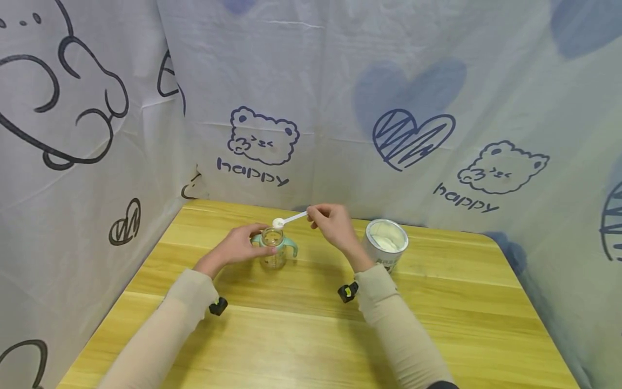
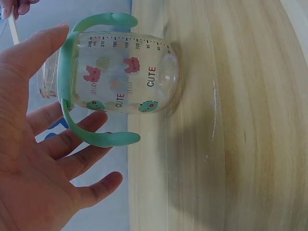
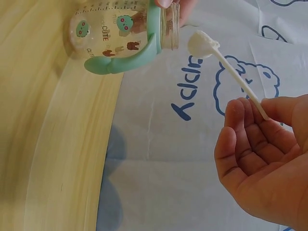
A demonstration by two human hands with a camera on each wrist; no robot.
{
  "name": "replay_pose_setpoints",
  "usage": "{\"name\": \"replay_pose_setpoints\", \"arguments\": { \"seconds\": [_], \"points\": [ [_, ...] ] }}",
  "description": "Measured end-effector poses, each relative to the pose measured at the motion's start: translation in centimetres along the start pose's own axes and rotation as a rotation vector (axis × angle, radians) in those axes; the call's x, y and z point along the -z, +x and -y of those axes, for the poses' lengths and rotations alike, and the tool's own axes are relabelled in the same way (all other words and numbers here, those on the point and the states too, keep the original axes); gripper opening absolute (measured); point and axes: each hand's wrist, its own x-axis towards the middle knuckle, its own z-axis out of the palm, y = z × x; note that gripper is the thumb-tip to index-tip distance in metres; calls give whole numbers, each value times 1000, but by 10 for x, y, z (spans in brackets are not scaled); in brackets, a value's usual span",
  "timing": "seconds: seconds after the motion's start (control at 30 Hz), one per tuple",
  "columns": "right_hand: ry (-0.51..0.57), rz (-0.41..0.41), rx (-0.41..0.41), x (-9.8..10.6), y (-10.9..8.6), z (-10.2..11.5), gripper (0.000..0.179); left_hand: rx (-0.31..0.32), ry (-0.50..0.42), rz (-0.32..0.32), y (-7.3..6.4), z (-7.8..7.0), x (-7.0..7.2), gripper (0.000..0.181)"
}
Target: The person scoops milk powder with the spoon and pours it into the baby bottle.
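A clear baby bottle [image 1: 274, 262] with mint-green handles stands uncapped on the table. My left hand [image 1: 237, 246] holds it near the neck, thumb on one side and fingers on the other. Printed measuring marks and small cartoon figures show on the bottle [image 2: 130, 72] in the left wrist view. Just above its open mouth is a white measuring scoop [image 1: 278, 223], heaped with pale powder. My right hand [image 1: 334, 222] pinches the end of the scoop's long handle. In the right wrist view, the heaped scoop [image 3: 201, 45] is apart from the bottle's rim.
An open can [image 1: 397, 254] of pale powder stands on the table, right of the bottle and beside my right wrist. The wooden table [image 1: 282, 340] meets a patterned cloth [image 1: 335, 162] at the back. More cloth hangs along the left side.
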Motion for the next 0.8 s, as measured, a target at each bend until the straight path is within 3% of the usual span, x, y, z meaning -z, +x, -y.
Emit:
{"name": "replay_pose_setpoints", "arguments": {
  "seconds": [0.8],
  "points": [
    [-52,66,90,-5,-1,-3,30,21,-13,2,0,0,-1,80]
  ]
}}
